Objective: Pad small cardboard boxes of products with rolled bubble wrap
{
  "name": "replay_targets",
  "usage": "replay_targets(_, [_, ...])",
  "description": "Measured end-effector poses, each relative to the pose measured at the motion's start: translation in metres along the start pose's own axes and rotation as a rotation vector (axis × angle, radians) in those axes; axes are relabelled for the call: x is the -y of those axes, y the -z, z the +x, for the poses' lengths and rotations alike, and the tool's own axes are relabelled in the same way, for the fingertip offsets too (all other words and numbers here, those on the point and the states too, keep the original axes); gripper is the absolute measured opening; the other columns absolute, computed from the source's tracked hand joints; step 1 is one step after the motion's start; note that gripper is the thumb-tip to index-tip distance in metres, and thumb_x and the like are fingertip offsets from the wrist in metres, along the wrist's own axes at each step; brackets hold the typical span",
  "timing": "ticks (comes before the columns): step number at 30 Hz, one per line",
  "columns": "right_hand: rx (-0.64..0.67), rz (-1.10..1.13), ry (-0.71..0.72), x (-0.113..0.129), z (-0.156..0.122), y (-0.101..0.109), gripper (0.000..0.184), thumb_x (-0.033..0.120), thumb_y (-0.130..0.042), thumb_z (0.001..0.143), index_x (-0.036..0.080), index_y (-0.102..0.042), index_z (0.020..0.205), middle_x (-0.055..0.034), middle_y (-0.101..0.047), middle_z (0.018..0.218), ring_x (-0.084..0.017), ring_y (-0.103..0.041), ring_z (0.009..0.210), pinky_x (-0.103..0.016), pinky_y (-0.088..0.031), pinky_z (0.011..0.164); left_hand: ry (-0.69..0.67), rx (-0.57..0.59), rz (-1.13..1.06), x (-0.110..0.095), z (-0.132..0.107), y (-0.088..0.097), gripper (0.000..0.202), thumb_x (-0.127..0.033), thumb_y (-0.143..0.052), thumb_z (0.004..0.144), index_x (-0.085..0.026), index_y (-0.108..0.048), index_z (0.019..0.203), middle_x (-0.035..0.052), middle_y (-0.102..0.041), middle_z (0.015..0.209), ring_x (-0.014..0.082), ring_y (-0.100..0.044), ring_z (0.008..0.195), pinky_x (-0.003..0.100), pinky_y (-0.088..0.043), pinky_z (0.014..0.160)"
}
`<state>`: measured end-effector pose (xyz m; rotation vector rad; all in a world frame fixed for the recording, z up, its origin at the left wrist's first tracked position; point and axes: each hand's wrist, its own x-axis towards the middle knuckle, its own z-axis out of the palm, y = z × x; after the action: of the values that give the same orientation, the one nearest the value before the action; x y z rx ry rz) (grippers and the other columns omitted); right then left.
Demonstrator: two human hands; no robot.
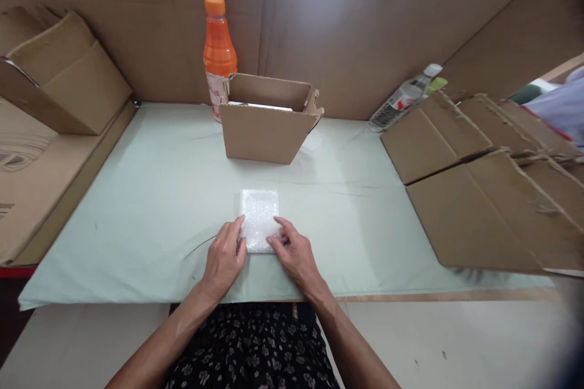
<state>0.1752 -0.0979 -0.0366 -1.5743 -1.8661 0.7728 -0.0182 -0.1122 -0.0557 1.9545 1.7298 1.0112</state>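
Note:
A small white bubble-wrapped packet (259,211) lies flat on the pale green cloth (159,206), near the front edge. My left hand (224,258) rests against the packet's near left corner, fingers curled onto it. My right hand (295,253) lies on its near right corner, fingers pressing its edge. Behind the packet stands an open cardboard box (267,127), flaps up, with something white inside.
An orange drink bottle (219,55) stands behind the box's left corner. A clear water bottle (404,97) lies at the back right. Flattened cardboard boxes (483,194) are stacked on the right, and folded cardboard (68,79) on the left. Cardboard walls close the back.

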Motion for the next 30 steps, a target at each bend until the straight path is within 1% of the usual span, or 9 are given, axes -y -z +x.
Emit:
replay_targets(2, [-0.196, -0.096, 0.130, 0.004, -0.012, 0.005, 0.044, 0.029, -0.056, 0.095, 0.019, -0.054, 0.137, -0.0095, -0.069, 0.105, -0.021, -0.065, 0.087, -0.036, -0.052, 0.082, 0.005, 0.002, 0.030, -0.001, 0.002, -0.002, 0.052, -0.008, -0.049, 0.088, -0.021, -0.048, 0.138, 0.0073, -0.062, 0.108, 0.0177, -0.064, 0.088, 0.033, -0.056, 0.081])
replay_targets(4, [-0.258, -0.218, 0.308, 0.007, -0.022, 0.009, 0.043, 0.023, -0.055, 0.095, 0.021, -0.054, 0.137, -0.0136, -0.066, 0.120, -0.025, -0.063, 0.106, -0.041, -0.049, 0.091, 0.007, 0.029, 0.045, -0.001, 0.004, -0.003, 0.052, -0.009, -0.049, 0.088, -0.021, -0.048, 0.138, 0.0084, -0.060, 0.114, 0.0179, -0.065, 0.091, 0.033, -0.057, 0.081])
replay_targets(8, [0.058, -0.408, 0.566, 0.002, -0.017, 0.002, 0.046, 0.008, -0.051, 0.090, 0.017, -0.058, 0.134, -0.0155, -0.059, 0.141, -0.031, -0.050, 0.133, -0.047, -0.043, 0.101, -0.031, 0.014, 0.092, 0.002, 0.005, -0.001, 0.047, -0.008, -0.048, 0.089, -0.019, -0.053, 0.135, 0.0116, -0.058, 0.122, 0.0228, -0.062, 0.109, 0.038, -0.056, 0.092])
replay_targets(11, [0.129, -0.430, 0.605, -0.003, 0.001, -0.004, 0.044, 0.003, -0.045, 0.090, 0.014, -0.062, 0.130, -0.0164, -0.063, 0.137, -0.030, -0.052, 0.132, -0.049, -0.043, 0.101, -0.176, -0.018, 0.062, 0.004, 0.002, 0.007, 0.042, -0.012, -0.050, 0.092, -0.020, -0.055, 0.133, 0.0131, -0.059, 0.131, 0.0265, -0.055, 0.124, 0.046, -0.050, 0.103])
replay_targets(14, [0.215, -0.351, 0.557, 0.001, 0.008, 0.006, 0.040, 0.006, -0.041, 0.094, 0.015, -0.065, 0.124, -0.0146, -0.071, 0.122, -0.027, -0.063, 0.114, -0.046, -0.047, 0.094, -0.325, 0.096, -0.032, 0.003, -0.007, 0.022, 0.047, -0.017, -0.056, 0.091, -0.021, -0.052, 0.138, 0.0125, -0.063, 0.132, 0.0282, -0.054, 0.128, 0.050, -0.048, 0.105])
replay_targets(16, [0.313, -0.258, 0.476, 0.009, 0.005, 0.019, 0.037, 0.010, -0.041, 0.097, 0.017, -0.066, 0.123, -0.0123, -0.073, 0.115, -0.025, -0.066, 0.104, -0.042, -0.049, 0.090, -0.328, 0.167, -0.084, 0.000, -0.013, 0.033, 0.047, -0.015, -0.055, 0.091, -0.021, -0.053, 0.137, 0.0111, -0.068, 0.123, 0.0260, -0.061, 0.119, 0.047, -0.052, 0.098])
replay_targets(22, [0.515, 0.095, 0.091, 0.021, 0.000, 0.033, 0.032, 0.029, -0.046, 0.100, 0.024, -0.069, 0.122, -0.0051, -0.074, 0.116, -0.022, -0.069, 0.103, -0.036, -0.052, 0.091, -0.064, 0.261, -0.227, -0.009, -0.015, 0.042, 0.036, -0.023, -0.052, 0.096, -0.019, -0.058, 0.131, 0.0087, -0.075, 0.113, 0.0184, -0.071, 0.093, 0.033, -0.058, 0.083])
replay_targets(26, [0.399, 0.130, -0.015, 0.013, 0.001, 0.022, 0.030, 0.032, -0.049, 0.098, 0.023, -0.070, 0.118, -0.0052, -0.075, 0.112, -0.022, -0.070, 0.098, -0.035, -0.053, 0.089, 0.054, 0.256, -0.189, -0.007, -0.005, 0.028, 0.036, -0.026, -0.052, 0.095, -0.019, -0.059, 0.130, 0.0074, -0.075, 0.112, 0.0178, -0.071, 0.087, 0.031, -0.058, 0.080])
replay_targets(30, [0.177, -0.100, 0.100, 0.005, 0.001, 0.018, 0.033, 0.038, -0.057, 0.094, 0.021, -0.067, 0.121, -0.0109, -0.072, 0.115, -0.026, -0.066, 0.102, -0.043, -0.050, 0.094, 0.024, 0.155, -0.085, -0.005, 0.002, 0.012, 0.034, -0.026, -0.053, 0.095, -0.015, -0.060, 0.127, 0.0085, -0.075, 0.103, 0.0196, -0.071, 0.084, 0.033, -0.058, 0.081])
